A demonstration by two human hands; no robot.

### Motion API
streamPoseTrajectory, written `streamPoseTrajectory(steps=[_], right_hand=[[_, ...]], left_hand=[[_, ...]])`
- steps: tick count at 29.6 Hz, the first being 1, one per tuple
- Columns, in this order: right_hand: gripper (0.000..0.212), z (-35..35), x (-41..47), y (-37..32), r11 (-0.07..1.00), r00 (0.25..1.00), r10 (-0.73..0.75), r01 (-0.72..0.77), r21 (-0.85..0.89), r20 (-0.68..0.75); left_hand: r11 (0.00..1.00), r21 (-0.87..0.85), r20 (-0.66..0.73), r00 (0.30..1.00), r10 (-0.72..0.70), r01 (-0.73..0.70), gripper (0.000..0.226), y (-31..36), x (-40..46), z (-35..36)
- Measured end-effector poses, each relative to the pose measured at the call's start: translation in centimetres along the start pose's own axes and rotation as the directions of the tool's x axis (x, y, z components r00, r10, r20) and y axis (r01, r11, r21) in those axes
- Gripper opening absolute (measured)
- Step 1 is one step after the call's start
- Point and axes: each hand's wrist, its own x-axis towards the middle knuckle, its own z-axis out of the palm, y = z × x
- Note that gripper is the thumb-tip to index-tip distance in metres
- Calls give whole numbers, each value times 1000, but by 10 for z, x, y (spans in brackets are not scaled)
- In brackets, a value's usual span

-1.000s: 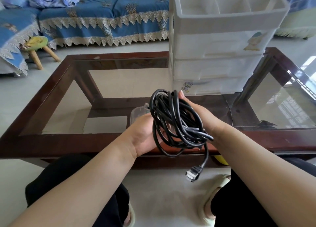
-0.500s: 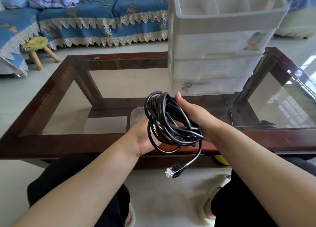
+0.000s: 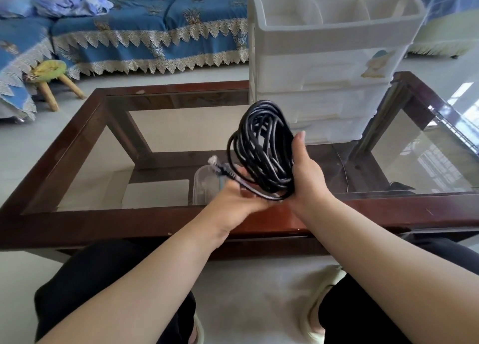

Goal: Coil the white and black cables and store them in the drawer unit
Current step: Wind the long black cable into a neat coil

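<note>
At frame centre, right hand [image 3: 307, 172] grips the coiled black cable [image 3: 261, 149]; left hand [image 3: 233, 201] fingers pinch its plug end [image 3: 220, 168].

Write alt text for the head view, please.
Both hands hold a coiled black cable above a glass-topped wooden table: the right hand grips the coil, the left hand its plug end. A white drawer unit stands behind.

Glossy wood, clear glass, matt plastic and lace-edged cloth.
The black cable [image 3: 261, 149] has a smooth, slightly shiny jacket and a clear plastic plug [image 3: 213, 160]; the tabletop [image 3: 145, 227] is polished dark wood framing glass; the drawer unit [image 3: 324, 66] is translucent white plastic; the sofa cover [image 3: 155, 29] is blue cloth.
</note>
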Motion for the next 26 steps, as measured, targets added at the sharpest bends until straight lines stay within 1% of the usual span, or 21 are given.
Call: streamPoseTrajectory(steps=[1,2,3,4,5,6,7,8,10,12,13,15,18,19,20,22,24,26], right_hand=[[52,-2,1,-2,1000,998,-16,15,-5,-58],[54,-3,3,-2,999,995,-30,29,-14,-97],[56,-5,4,-1,997,990,-60,55,-45,-125],[58,-6,3,0,989,983,-112,96,-110,-144],[59,-6,2,2,973,973,-176,149,-176,-152],[59,-5,1,5,954,959,-242,207,-216,-150],[57,-4,-1,9,937,945,-298,262,-231,-136],[53,-2,-1,13,925,935,-334,301,-232,-119],[41,2,-3,17,919,930,-354,327,-223,-97],[34,5,-3,20,913,929,-360,332,-237,-86],[31,5,-3,21,905,924,-373,344,-252,-80],[26,3,-3,22,891,915,-397,365,-270,-71],[25,0,-6,24,888,917,-395,366,-279,-56],[27,-1,-6,25,894,924,-379,352,-276,-49],[29,-2,-7,26,903,934,-354,329,-277,-44],[34,-5,-6,24,903,958,-287,263,-340,-20],[35,-9,-6,19,903,974,-225,222,-368,34],[37,-12,-6,13,918,978,-203,208,-338,51]], left_hand=[[996,93,105,994,-13,3,62,-2,-2,3],[991,135,142,989,-26,6,75,-3,-3,5],[993,122,166,986,-8,-12,80,-6,-2,5],[997,40,168,984,53,-61,71,-4,-2,9],[992,-81,131,985,111,-101,56,0,-3,13],[971,-209,64,989,136,-120,44,5,-2,17],[944,-303,-30,991,128,-131,40,7,-1,20],[923,-356,-133,986,103,-145,41,8,1,20],[917,-355,-302,951,74,-184,52,3,8,19],[908,-380,-382,924,20,-176,63,6,12,18],[892,-425,-401,915,-34,-153,61,9,14,17],[866,-492,-393,910,-133,-86,48,13,20,14],[849,-528,-361,902,-237,12,10,18,28,7],[848,-528,-356,895,-269,45,4,21,31,4],[850,-520,-352,887,-299,80,9,23,32,1],[875,-469,-364,876,-317,122,16,30,34,-4],[932,-343,-397,880,-260,121,17,36,35,-10],[986,-110,-395,904,-162,129,20,41,35,-18]])
